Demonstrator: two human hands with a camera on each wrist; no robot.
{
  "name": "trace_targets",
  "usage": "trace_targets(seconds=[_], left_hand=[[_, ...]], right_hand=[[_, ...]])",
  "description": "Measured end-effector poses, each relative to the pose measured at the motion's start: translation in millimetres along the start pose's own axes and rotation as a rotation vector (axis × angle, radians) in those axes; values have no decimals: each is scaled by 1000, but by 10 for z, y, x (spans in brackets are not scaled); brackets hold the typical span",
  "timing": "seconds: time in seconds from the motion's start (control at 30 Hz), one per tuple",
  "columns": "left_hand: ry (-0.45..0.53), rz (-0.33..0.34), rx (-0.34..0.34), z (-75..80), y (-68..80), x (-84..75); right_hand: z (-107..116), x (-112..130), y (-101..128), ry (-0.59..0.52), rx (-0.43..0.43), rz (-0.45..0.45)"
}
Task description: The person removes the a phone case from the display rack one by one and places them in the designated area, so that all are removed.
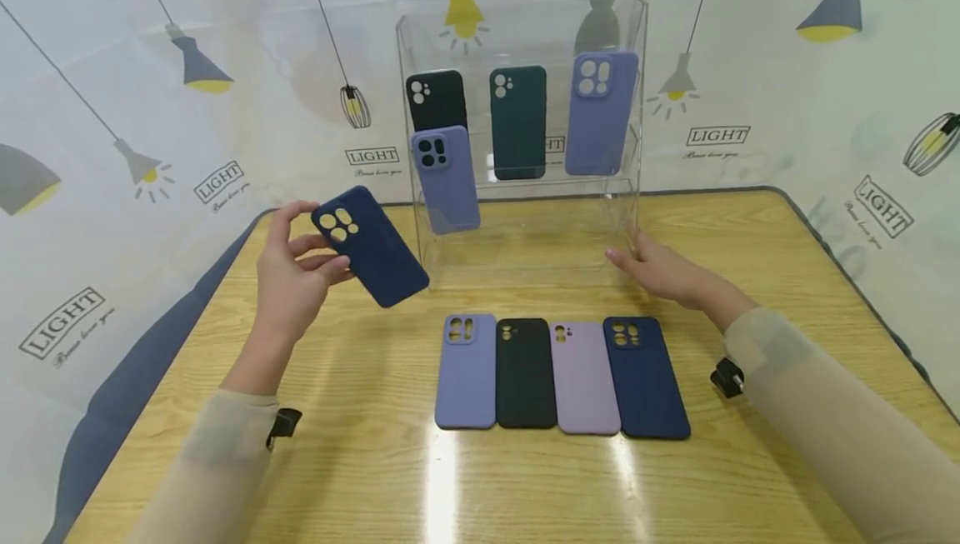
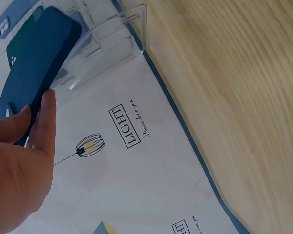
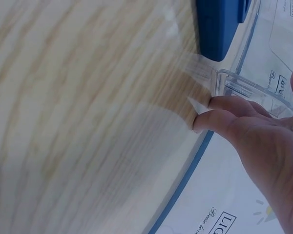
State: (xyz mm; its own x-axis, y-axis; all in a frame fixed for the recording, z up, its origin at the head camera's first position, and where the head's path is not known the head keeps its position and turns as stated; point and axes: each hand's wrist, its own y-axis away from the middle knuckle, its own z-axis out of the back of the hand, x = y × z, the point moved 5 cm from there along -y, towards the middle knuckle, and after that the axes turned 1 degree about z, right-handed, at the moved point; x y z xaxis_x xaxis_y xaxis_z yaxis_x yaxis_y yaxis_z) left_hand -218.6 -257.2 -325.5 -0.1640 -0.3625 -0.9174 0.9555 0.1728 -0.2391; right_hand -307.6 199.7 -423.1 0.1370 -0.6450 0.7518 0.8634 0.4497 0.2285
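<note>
The left hand (image 1: 288, 277) pinched a navy phone case (image 1: 370, 246), tilted above the counter (image 1: 360, 411). The right hand (image 1: 660, 269), fingers straight, touched the clear display rack (image 1: 622, 219) at its corner.

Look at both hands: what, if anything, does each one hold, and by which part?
The left hand grips the dark blue phone case by its camera-hole end. The right hand holds nothing; its straight fingers rest against the clear display rack.
</note>
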Motion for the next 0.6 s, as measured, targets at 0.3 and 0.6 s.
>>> trace_targets(seconds=[0.3, 0.6], left_hand=[[-141, 260, 328, -86, 14, 313], [-187, 435, 615, -341, 145, 586]], right_hand=[[-3, -96, -31, -5, -12, -1], [-6, -111, -33, 12, -7, -18]])
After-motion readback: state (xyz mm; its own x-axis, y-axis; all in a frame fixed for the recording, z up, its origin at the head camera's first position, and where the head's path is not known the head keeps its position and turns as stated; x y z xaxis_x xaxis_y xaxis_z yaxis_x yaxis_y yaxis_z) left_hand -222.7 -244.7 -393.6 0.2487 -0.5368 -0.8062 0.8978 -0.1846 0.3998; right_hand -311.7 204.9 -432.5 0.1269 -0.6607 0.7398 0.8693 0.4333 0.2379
